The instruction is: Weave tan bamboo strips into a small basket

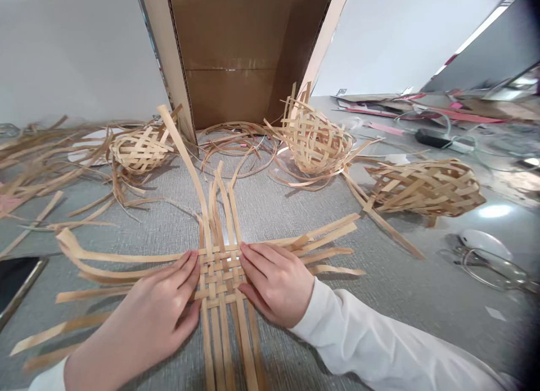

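Note:
A flat woven panel (pixel 220 275) of pale tan strips, which look like bamboo or wood splints, lies on the grey table in front of me. Loose strip ends reach out from it on all sides, some bent upward at the far edge. My left hand (pixel 164 301) is at the panel's left edge, fingers together and thumb below, closed on the strips there. On the opposite edge my right hand (pixel 276 278) pinches the strips in the same way. The fingertips of both hands touch the weave, and my palms cover parts of the sideways strips.
Beyond the panel stand an open cardboard box (pixel 244 48) and woven baskets: one at left (pixel 141 149), one in the middle (pixel 318 138), one on its side (pixel 428 188). Loose strips (pixel 37 154) pile at left, near a phone (pixel 19 281). Eyeglasses (pixel 491 270) lie at right.

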`<state>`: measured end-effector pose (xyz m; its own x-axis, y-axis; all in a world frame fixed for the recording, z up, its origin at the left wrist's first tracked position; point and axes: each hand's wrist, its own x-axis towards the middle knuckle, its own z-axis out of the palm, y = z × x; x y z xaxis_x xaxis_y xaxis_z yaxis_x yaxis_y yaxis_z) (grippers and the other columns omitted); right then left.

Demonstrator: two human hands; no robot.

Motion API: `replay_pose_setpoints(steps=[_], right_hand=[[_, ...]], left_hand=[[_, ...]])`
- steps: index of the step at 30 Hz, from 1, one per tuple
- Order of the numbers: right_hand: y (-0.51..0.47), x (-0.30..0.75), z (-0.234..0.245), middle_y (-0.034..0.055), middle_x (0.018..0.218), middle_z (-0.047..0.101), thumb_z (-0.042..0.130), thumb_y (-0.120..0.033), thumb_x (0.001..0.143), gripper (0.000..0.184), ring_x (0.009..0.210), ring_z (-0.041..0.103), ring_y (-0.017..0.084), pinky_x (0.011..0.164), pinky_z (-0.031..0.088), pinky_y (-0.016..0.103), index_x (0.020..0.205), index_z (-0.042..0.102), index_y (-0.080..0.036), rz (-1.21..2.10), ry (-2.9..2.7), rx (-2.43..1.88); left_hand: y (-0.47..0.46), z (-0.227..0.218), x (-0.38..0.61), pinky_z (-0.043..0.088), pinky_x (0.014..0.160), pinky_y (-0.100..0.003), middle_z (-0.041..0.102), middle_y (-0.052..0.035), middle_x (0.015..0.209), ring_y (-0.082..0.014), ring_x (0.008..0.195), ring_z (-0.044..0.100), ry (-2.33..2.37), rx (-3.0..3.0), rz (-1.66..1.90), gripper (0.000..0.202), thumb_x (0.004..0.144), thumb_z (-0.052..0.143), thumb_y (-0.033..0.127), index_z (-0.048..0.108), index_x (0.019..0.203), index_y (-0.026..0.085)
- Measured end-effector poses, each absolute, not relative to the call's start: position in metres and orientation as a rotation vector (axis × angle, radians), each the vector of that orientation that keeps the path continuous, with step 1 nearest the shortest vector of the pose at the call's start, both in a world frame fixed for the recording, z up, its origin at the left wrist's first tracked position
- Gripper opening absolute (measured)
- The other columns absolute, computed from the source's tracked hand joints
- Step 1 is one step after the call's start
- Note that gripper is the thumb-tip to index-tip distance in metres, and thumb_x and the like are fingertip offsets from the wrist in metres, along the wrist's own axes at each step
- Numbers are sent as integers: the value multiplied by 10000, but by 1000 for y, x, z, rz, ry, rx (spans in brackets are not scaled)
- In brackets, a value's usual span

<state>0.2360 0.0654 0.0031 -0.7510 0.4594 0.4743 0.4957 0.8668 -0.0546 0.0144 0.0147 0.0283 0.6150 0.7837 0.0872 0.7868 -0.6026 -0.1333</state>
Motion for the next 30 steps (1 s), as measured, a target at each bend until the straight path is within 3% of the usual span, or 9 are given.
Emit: replay_pose_setpoints(steps=[16, 30], right_hand=[[64, 233, -1, 193, 1001, 651, 474, -225, 817, 306, 917, 589, 272, 767, 523, 373, 934, 653, -7, -135, -2521, -724], [68, 245, -1, 182, 1128, 595, 494, -361, 781, 461, 1038, 522, 292, 875, 462, 423, 1074, 589, -18, 21, -2645, -669]], left_hand=[[14, 21, 16, 529, 835, -397, 610, -217, 1126, -278, 1063, 573, -1250, -2611, -18, 382, 826, 361, 166, 606, 1081, 20], [12, 35, 9, 429, 968, -401, 492, -184, 1286, -250, 1207, 441, -1456, -2769, 43, 476, 779, 482, 200, 479, 1240, 79]])
